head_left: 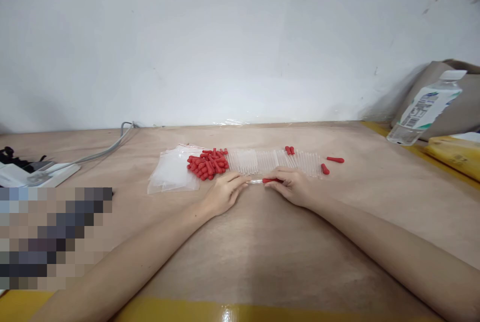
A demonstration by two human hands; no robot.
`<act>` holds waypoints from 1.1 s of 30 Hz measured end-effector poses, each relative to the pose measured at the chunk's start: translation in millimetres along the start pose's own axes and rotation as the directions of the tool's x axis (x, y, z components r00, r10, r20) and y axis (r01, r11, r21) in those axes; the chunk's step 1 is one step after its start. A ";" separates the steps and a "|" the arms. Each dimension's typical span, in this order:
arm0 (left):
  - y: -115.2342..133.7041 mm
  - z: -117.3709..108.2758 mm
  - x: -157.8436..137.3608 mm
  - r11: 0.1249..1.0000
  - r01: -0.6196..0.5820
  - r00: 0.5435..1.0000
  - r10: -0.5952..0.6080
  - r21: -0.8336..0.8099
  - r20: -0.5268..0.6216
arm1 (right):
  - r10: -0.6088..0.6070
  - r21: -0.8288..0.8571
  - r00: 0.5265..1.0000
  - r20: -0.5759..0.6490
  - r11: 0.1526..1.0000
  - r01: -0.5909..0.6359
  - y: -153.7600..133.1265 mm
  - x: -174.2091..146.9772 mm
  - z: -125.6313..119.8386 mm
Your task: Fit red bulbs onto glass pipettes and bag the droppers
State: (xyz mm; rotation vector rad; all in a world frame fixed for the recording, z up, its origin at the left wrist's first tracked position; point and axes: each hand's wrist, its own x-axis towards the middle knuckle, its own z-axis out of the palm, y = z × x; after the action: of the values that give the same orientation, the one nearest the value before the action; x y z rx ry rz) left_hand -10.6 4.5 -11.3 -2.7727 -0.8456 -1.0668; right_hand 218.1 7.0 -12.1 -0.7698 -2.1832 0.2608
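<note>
Between the fingertips of my left hand [226, 193] is one end of a clear glass dropper tube [255, 181]. My right hand [291, 186] pinches a red rubber dropper bulb [270, 180], which meets the tube's other end; how deep the tube sits inside cannot be seen. Just beyond my hands lies a row of clear glass tubes [243, 161], side by side. A heap of red rubber bulbs [208, 163] is to the left of the row, partly on clear plastic bags [172, 169]. Two red bulbs [290, 150] lie at the tubes' far ends.
Right of the row are a loose red bulb [325, 169] and another longer red piece [335, 160]. A plastic bottle [427, 107] leans at the right by a grey-brown bag [465, 97] and a yellow package [455, 157]. A grey cable [108, 151] runs along the left. A white wall rises behind.
</note>
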 end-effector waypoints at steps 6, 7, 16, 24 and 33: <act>-1.6 0.8 -1.5 1.000 0.000 1.000 0.000 -0.029 -0.018 | 0.103 0.117 0.994 0.042 0.987 -0.107 4.3 -2.2 -1.2; -1.5 1.1 -1.8 1.000 -0.003 1.000 0.003 -0.027 -0.018 | 0.103 0.114 0.994 0.033 0.988 -0.106 3.9 -2.5 -0.5; 1.2 1.0 -0.9 0.998 -0.054 0.998 0.054 -0.014 -0.030 | 0.048 0.043 0.999 0.020 0.998 -0.049 -3.0 -2.1 4.0; 3.3 2.5 1.3 0.997 -0.075 0.996 0.074 -0.034 -0.043 | 0.043 0.026 0.998 0.046 0.999 -0.044 -7.5 -0.9 8.0; 5.7 3.2 3.4 0.998 -0.048 0.999 0.048 -0.029 -0.017 | 0.022 0.046 0.998 0.060 0.999 -0.025 -11.6 2.5 10.0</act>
State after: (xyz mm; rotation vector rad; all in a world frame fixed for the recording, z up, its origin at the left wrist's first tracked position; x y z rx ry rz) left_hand -3.6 2.0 -10.8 -2.7891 -0.7635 -1.1013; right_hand 204.3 0.0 -12.4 -0.7714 -2.2172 0.3497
